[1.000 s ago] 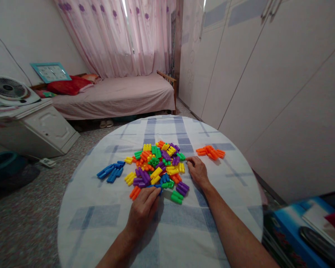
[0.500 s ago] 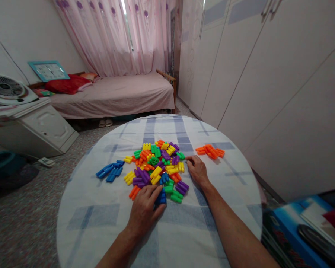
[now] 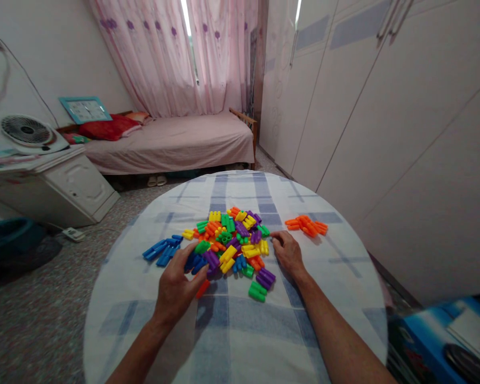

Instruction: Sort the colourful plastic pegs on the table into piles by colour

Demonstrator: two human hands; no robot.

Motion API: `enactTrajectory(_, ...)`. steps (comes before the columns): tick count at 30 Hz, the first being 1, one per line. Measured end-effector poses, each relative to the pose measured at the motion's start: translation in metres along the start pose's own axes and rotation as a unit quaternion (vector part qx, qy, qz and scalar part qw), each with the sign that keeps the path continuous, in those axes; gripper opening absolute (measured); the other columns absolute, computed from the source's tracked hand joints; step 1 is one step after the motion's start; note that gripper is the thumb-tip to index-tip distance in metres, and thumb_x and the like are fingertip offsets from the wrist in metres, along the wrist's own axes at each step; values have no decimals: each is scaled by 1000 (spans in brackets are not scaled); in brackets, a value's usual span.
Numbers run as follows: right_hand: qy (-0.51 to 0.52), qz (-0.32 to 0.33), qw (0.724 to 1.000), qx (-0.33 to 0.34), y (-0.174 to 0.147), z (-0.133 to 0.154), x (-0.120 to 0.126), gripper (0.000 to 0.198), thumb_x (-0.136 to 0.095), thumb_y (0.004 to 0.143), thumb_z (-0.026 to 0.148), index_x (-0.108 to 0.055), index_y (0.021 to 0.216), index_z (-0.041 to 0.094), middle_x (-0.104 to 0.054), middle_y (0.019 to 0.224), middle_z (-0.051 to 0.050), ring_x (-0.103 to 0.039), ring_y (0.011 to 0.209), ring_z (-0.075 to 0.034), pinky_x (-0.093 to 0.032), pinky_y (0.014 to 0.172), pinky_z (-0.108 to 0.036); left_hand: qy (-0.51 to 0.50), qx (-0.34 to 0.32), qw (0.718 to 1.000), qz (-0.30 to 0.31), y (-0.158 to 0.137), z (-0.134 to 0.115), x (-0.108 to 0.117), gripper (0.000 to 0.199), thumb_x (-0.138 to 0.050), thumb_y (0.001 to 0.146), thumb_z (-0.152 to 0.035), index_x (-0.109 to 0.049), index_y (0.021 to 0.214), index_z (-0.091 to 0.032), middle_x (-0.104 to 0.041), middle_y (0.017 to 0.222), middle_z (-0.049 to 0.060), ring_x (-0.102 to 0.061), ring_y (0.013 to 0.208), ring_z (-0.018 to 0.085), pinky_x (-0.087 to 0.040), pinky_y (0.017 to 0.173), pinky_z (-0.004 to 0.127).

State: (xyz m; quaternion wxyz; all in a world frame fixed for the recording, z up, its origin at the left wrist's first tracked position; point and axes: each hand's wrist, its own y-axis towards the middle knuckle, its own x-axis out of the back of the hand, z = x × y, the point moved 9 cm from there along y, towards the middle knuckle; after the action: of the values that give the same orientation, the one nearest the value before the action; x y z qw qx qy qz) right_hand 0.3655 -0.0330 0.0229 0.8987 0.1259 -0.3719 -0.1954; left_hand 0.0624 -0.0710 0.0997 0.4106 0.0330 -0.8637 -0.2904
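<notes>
Blue-and-white checked cloth covers the round tabletop [image 3: 256, 341]. Pinched between the thumb and fingers of the partly open left hand [image 3: 201, 260] is a glossy plastic blue block [image 3: 192, 263] shaped like joined tubes, at eight o'clock on the mixed pile [image 3: 228, 253] of yellow, purple, green and orange blocks. At three, the right hand [image 3: 288, 253] curls loosely beside a green block [image 3: 265, 231]; whether it grips anything, I cannot tell. Separate blue blocks [image 3: 164, 250] lie at nine, orange blocks [image 3: 307, 226] between two and three. Bare cloth runs widest toward six. Markings on the blue box [image 3: 424, 330] at four are too blurred to read.
</notes>
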Motion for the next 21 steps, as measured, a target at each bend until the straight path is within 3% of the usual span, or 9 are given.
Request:
enactTrajectory(4,5,1,1000,-2,1,-2,0,25,-42,77,20,-63,89,19,-63,89,-5,-58,86,-19,-44,81,-33,-53,-12,997,48,19,-11,-30,46,-61,76,-30,-49,120,-22,-60,112,6,-58,103,21,-48,88,35)
enactTrajectory(10,30,-13,999,18,-1,2,3,22,-43,79,23,-62,90,20,-62,88,-5,-57,87,-20,-44,81,-36,-73,-53,995,52,35,-44,-66,48,-61,74,-21,-49,121,-20,-61,110,7,-57,104,22,-46,91,38)
enactTrajectory(15,90,-50,992,75,-9,34,16,19,-46,83,28,-60,95,21,-61,96,-6,-55,95,-21,-44,86,-37,-61,-85,992,69,36,-57,-82,52,-60,74,-17,-46,124,-21,-59,110,7,-55,102,21,-47,88,37)
enactTrajectory(21,109,-10,980,167,-18,71,9,28,-54,81,26,-58,109,25,-58,112,-6,-46,114,-22,-34,101,-42,-19,-140,985,96,27,-66,-98,55,-58,74,-17,-44,127,-21,-59,110,8,-54,101,22,-47,87,38)
